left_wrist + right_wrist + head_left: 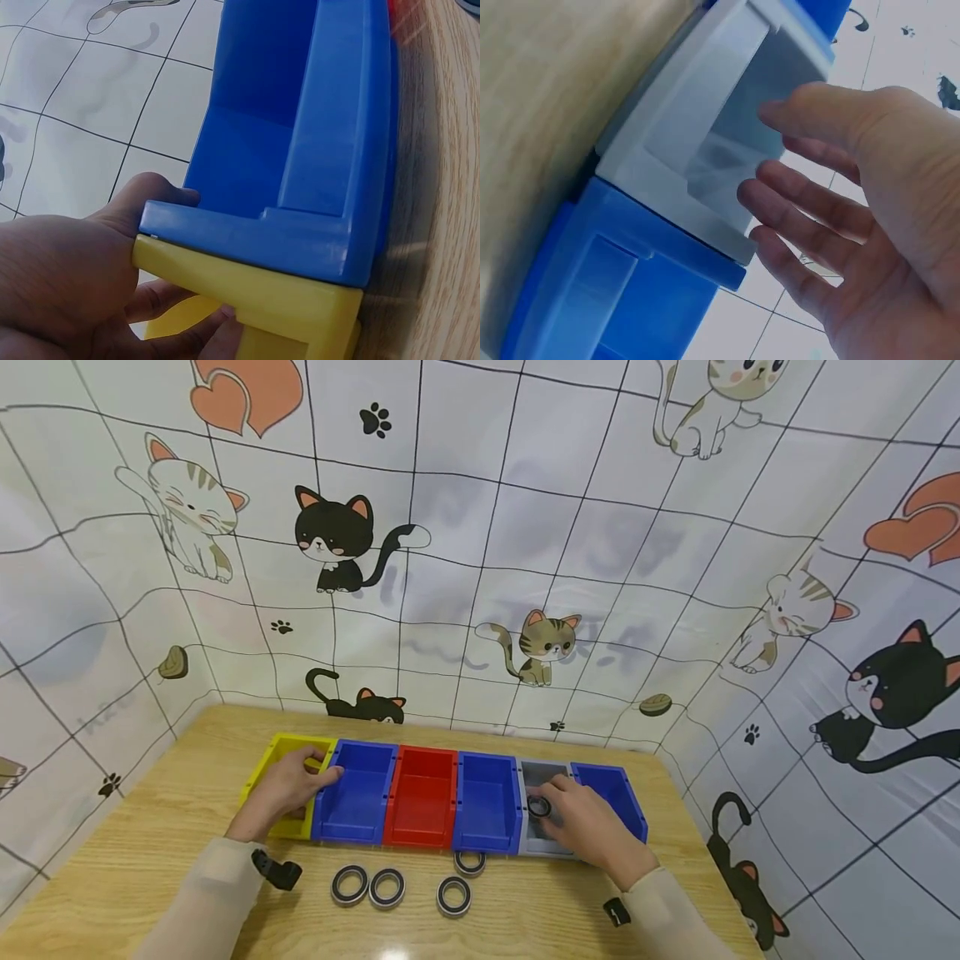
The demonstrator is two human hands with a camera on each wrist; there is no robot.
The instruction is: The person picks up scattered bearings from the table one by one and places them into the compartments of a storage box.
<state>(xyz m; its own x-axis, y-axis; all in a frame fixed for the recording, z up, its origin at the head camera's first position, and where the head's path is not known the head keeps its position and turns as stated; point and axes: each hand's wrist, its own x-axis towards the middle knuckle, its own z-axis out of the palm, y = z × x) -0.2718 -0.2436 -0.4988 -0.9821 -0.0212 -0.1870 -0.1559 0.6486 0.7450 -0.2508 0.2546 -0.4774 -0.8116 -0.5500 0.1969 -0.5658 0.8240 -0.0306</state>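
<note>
My left hand (292, 783) grips the adjoining side walls of the yellow bin (281, 746) and the neighbouring blue bin (367, 793). In the left wrist view its thumb hooks over the blue wall while the fingers reach inside the yellow bin. My right hand (588, 822) is over the grey bin (557, 768), with a black-and-silver ball bearing (531, 808) beside its fingertips in the head view. The right wrist view has the thumb and fingers spread apart, nothing between them, and a dark blur inside the grey bin.
A red bin (422, 785), another blue bin (487, 802) and a blue bin at the right end (618, 789) complete the joined row. Several bearings (441, 897) lie on the wooden table (540, 918) in front. A cat-print curtain (450, 568) hangs behind.
</note>
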